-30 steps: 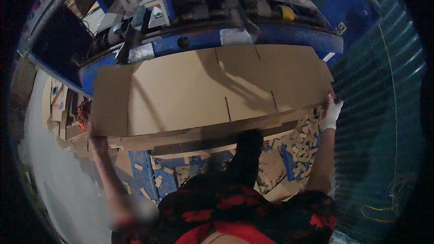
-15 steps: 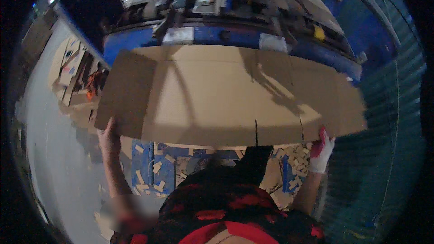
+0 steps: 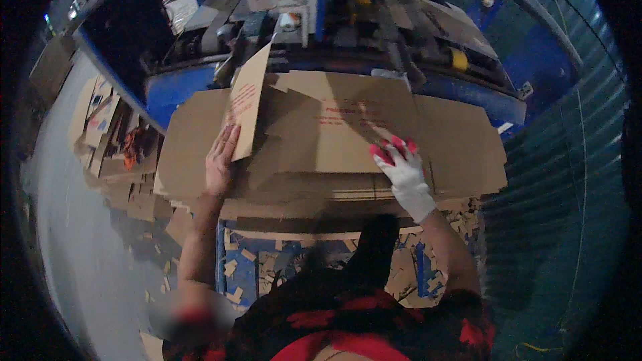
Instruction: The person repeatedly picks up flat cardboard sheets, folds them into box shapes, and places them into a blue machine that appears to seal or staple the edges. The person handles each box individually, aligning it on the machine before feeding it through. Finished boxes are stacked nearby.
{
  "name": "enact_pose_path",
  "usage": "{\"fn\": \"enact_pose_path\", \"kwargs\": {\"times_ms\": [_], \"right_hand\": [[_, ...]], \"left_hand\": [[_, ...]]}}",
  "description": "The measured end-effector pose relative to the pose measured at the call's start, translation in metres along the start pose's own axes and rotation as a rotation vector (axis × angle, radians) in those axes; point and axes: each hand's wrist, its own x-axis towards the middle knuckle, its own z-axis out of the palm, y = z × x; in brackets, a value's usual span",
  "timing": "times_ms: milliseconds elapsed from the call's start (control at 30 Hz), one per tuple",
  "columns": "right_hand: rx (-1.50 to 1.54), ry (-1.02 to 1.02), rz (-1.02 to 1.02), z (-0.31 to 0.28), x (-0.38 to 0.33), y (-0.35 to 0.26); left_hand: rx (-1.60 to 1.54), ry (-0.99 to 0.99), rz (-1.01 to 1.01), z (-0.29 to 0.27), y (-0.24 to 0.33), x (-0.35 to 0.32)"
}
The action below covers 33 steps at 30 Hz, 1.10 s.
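A brown cardboard sheet lies folded before me, with red print on its upturned middle part. Its left panel stands up at a steep tilt. My left hand, bare, is closed at that panel's near edge, its fingers along the printed face and its thumb hidden. In a white glove with red fingertips, my right hand rests on the printed part right of the middle. Its fingers are apart and slightly bent, pressing on the cardboard without gripping it.
Ahead stands a blue machine with rollers and metal arms. More cardboard lies under and beside the folded sheet. Scraps litter the floor beneath. Cardboard pieces are piled at the left; a corrugated wall runs along the right.
The sheet was held flat and plain side up by both hands at its ends. Its printed side now shows, with the left panel raised. Both hands have moved inward; the right has let go.
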Motion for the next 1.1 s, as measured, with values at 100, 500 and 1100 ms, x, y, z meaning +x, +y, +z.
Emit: {"fn": "enact_pose_path", "kwargs": {"times_ms": [100, 500, 1100], "right_hand": [[-0.028, 0.038, -0.034, 0.015, 0.033, 0.021], [-0.366, 0.114, 0.184, 0.067, 0.215, 0.133], [-0.044, -0.171, 0.332, -0.039, -0.095, 0.012]], "left_hand": [[0.093, -0.061, 0.017, 0.021, -0.018, 0.026], [0.088, 0.016, -0.306, 0.119, -0.078, 0.196], [0.473, -0.183, -0.876, -0.095, -0.067, -0.130]]}}
